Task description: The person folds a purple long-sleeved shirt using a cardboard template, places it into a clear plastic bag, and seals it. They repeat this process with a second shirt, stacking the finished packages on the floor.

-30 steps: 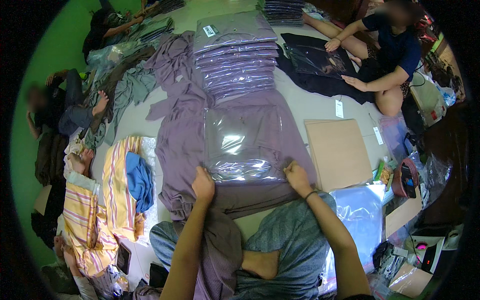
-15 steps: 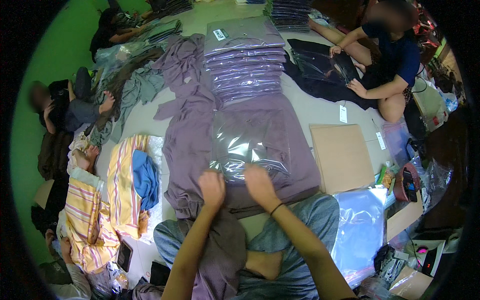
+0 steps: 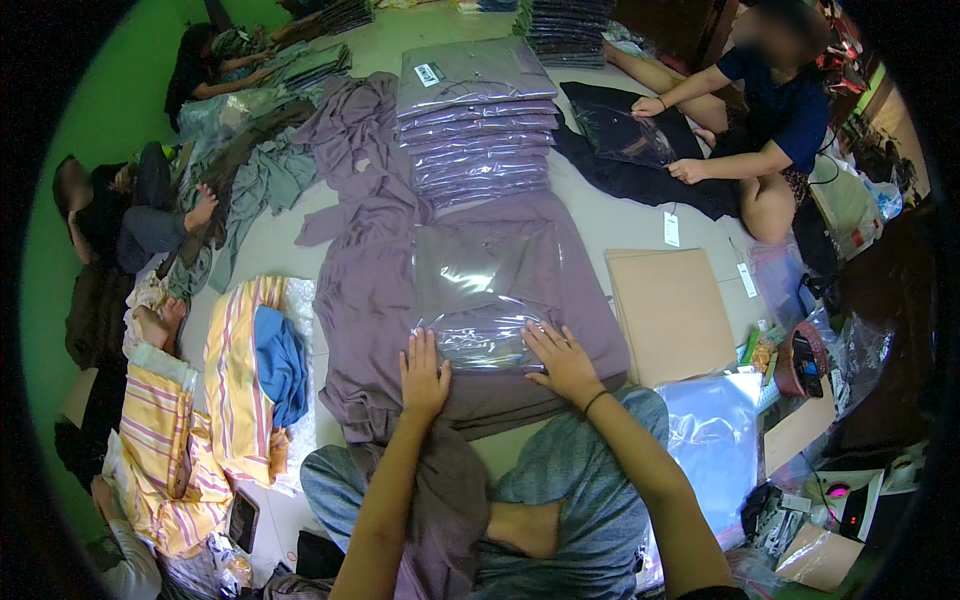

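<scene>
A folded mauve garment in a clear plastic bag (image 3: 488, 280) lies flat before me on a spread of loose mauve cloth (image 3: 370, 300). My left hand (image 3: 425, 378) rests flat at the bag's lower left corner, fingers stretched out. Across from it, my right hand (image 3: 562, 362) lies with fingers spread on the bag's lower right corner. Light glares off the film along its near edge. Just beyond stands a stack of bagged mauve garments (image 3: 475, 130), with a white tag on the top one.
To the right lie brown cardboard sheets (image 3: 670, 310) and a pile of clear plastic bags (image 3: 705, 430). Striped yellow cloth (image 3: 240, 380) and a blue cloth (image 3: 282, 365) lie left, near a phone (image 3: 242, 520). A co-worker (image 3: 770, 120) handles a bagged black garment (image 3: 630, 125).
Both my hands have gone from curled fingers at the bag's near edge to flat, spread fingers on its lower corners. The co-worker's hands at the right have shifted slightly on the black garment.
</scene>
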The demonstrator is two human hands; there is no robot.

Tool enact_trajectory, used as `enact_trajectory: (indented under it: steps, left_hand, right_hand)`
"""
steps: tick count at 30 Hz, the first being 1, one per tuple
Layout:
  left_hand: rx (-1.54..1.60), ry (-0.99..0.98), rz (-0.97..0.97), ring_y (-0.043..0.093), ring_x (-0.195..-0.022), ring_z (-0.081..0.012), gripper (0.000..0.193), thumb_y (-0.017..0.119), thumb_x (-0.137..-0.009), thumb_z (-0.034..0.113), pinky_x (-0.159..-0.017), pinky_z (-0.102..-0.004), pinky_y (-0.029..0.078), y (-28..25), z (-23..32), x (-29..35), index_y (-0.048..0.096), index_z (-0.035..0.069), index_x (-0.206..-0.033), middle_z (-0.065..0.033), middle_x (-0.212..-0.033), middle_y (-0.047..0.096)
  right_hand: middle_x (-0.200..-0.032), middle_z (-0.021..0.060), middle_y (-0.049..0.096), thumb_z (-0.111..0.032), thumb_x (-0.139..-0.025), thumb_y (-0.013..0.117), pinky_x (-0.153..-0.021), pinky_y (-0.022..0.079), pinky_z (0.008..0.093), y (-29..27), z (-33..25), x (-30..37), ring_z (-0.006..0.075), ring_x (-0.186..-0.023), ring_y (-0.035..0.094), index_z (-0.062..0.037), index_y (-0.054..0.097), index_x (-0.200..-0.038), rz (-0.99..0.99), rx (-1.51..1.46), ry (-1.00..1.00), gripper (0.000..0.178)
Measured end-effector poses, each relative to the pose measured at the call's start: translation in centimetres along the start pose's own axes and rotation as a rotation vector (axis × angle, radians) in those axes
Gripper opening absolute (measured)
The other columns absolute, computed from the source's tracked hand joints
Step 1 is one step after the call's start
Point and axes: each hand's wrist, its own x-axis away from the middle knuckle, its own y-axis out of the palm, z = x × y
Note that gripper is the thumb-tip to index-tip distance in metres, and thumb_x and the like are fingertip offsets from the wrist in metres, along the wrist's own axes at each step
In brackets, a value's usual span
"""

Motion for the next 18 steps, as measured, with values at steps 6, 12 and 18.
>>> enact_trajectory:
  steps: [6, 12, 18]
  left_hand:
    - [0.013, 0.004, -0.023, 0.02, -0.125, -0.0272, 0.058, 0.041, -0.082, 0.03, -0.1, -0.0466, 0.014, -0.5, -0.3, 0.0, 0.022, 0.006, -0.131, -0.0137, -0.135, 0.022]
    - [-0.006, 0.005, 0.003, 0.021, -0.125, -0.0275, 0.057, 0.04, -0.082, 0.03, -0.1, -0.0475, 0.013, -0.1, -0.1, 0.1, 0.022, 0.006, -0.131, -0.0139, -0.135, 0.022]
    - [-0.015, 0.005, 0.013, 0.021, -0.125, -0.0277, 0.057, 0.04, -0.082, 0.03, -0.1, -0.0475, 0.013, -0.1, -0.1, 0.2, 0.023, 0.005, -0.13, -0.0139, -0.135, 0.023]
  right_hand:
    - [-0.138, 0.004, 0.018, -0.046, -0.072, 0.054, -0.101, 0.016, 0.0439, -0.9, 1.3, 0.0, 0.0202, -0.126, 0.018, -0.0146, 0.021, -0.132, -0.063, 0.017, -0.013, 0.076]
    - [-0.136, 0.0097, 0.02, -0.038, -0.068, 0.062, -0.101, 0.014, 0.0479, -3.7, 1.2, 2.3, 0.0237, -0.125, 0.021, -0.0098, 0.029, -0.128, -0.008, 0.128, 0.189, 0.074]
    - [-0.106, 0.0133, 0.048, -0.011, -0.074, 0.049, -0.087, 0.036, 0.0364, -3.0, -3.0, 1.4, 0.0247, -0.1, 0.046, -0.0016, 0.049, -0.102, 0.236, -0.054, -0.01, 0.029]
